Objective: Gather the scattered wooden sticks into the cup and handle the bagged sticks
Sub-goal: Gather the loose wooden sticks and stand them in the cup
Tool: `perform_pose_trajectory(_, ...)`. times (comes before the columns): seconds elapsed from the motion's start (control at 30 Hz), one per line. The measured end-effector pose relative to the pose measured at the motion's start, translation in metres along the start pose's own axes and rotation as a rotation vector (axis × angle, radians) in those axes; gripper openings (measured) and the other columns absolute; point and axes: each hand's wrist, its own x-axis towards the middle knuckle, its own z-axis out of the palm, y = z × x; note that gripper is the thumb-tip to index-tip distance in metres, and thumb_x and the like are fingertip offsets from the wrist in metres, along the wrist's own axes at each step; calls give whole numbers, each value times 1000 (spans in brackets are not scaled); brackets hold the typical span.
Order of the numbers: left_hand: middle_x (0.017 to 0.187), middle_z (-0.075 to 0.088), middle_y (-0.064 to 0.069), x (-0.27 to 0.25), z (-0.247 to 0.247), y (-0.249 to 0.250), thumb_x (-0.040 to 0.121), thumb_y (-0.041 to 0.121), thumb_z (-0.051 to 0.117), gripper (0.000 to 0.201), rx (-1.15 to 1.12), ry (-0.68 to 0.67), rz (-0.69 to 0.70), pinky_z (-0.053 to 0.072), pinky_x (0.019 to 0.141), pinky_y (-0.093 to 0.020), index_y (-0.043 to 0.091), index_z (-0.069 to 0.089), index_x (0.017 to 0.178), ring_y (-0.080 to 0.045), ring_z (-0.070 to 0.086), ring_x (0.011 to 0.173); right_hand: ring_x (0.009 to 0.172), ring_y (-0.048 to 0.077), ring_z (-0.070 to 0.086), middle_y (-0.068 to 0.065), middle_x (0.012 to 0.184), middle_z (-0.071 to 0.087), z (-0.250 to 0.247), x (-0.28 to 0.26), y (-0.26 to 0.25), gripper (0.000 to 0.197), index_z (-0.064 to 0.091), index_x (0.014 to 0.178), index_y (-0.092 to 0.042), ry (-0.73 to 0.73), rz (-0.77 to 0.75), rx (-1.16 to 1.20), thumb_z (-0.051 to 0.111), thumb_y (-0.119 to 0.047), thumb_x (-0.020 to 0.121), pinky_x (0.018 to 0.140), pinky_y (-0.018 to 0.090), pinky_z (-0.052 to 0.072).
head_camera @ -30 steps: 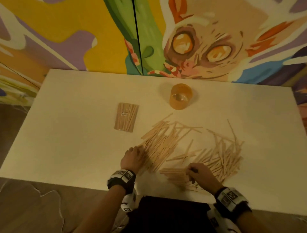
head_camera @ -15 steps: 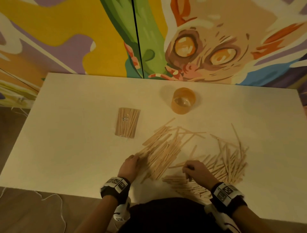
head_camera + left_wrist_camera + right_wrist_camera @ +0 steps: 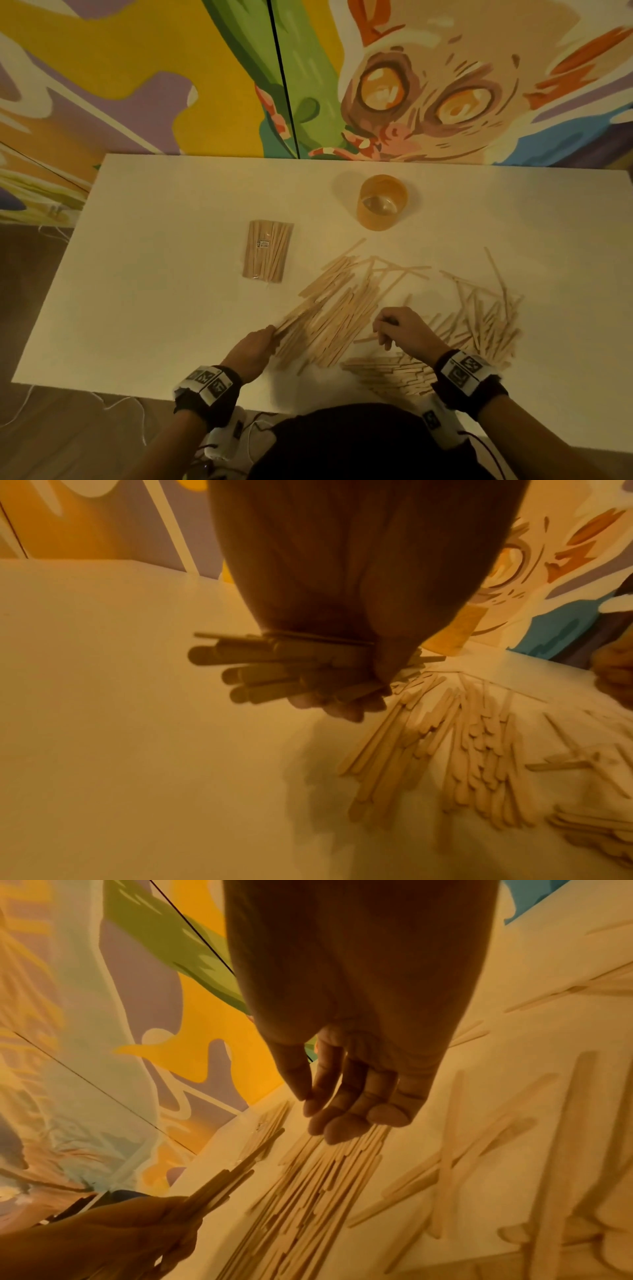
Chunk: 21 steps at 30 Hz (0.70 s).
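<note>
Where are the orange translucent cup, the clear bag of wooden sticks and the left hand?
orange translucent cup (image 3: 381, 219): head view, front wall.
clear bag of wooden sticks (image 3: 268, 251): head view, middle.
left hand (image 3: 251, 351): head view, back of hand.

We see a matt white table (image 3: 144, 301), smooth and unmarked; the loose sticks (image 3: 329, 318) strewn on it are pale bare wood, flat, round-ended, with a dull unvarnished look; the handful of sticks (image 3: 274, 666) in the left hand (image 3: 342, 588) shows that same dry wood; the bagged sticks (image 3: 268, 250) lie in clear glossy plastic film with a small white paper label; the cup (image 3: 382, 202) looks like translucent amber plastic, smooth, with a faint sheen; the wrist bands (image 3: 209, 383) seem to be black cloth with printed white tags; behind, we get a wall (image 3: 137, 68) of flat, matt paint.
</note>
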Motion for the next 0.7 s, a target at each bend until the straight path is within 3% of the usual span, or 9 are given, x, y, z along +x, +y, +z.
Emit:
perform_pose_trajectory(0.1,83,57,0,-11,-2,7,104,22,34,23,-98,-83,32,46,68,-34,29,39,84,-17,51,68,60,16,62,13,75,70,11,-1,-11,20,66,86,-5,10,-28,20,55,-17,98,58,19,45)
perform_pose_trajectory(0.23,75,50,1,-20,-3,38,102,19,40,17,-292,-163,112,41,59,-26,21,44,86,-13,45,62,63,15,62,9,84,72,18,4,-28,22,63,99,-14,141,-1,173,49,-31,101,61,25,44)
perform_pose_trajectory(0.3,72,49,1,-20,-1,54,99,19,43,15,-374,-212,145,42,59,-28,20,47,86,-12,45,61,66,18,64,9,86,72,16,3,-36,29,64,101,-14,158,29,286,47,-36,101,62,31,44)
perform_pose_trajectory(0.43,73,50,0,-13,3,85,99,24,46,18,-476,-264,171,41,54,-30,25,51,82,-11,45,59,66,20,58,13,82,67,13,-1,-43,36,73,92,-6,65,9,267,48,-29,101,57,28,42)
perform_pose_trajectory(0.53,72,48,3,-1,2,109,101,26,45,15,-456,-258,194,35,48,-18,21,56,92,-1,41,49,59,27,54,17,70,60,15,-9,-44,34,74,87,-5,28,-19,206,48,-21,101,54,30,40)
perform_pose_trajectory(0.6,71,50,9,9,1,120,101,31,45,21,-381,-235,249,37,52,-15,18,59,110,4,44,49,50,21,56,12,60,62,13,-16,-46,39,72,86,1,51,-21,285,46,-23,103,51,26,40)
perform_pose_trajectory(0.7,89,67,8,22,-3,131,96,40,52,26,-263,-202,368,47,73,-26,28,60,118,-2,59,75,50,19,58,12,65,66,9,-22,-48,38,71,87,0,73,-36,351,51,-29,101,48,25,41)
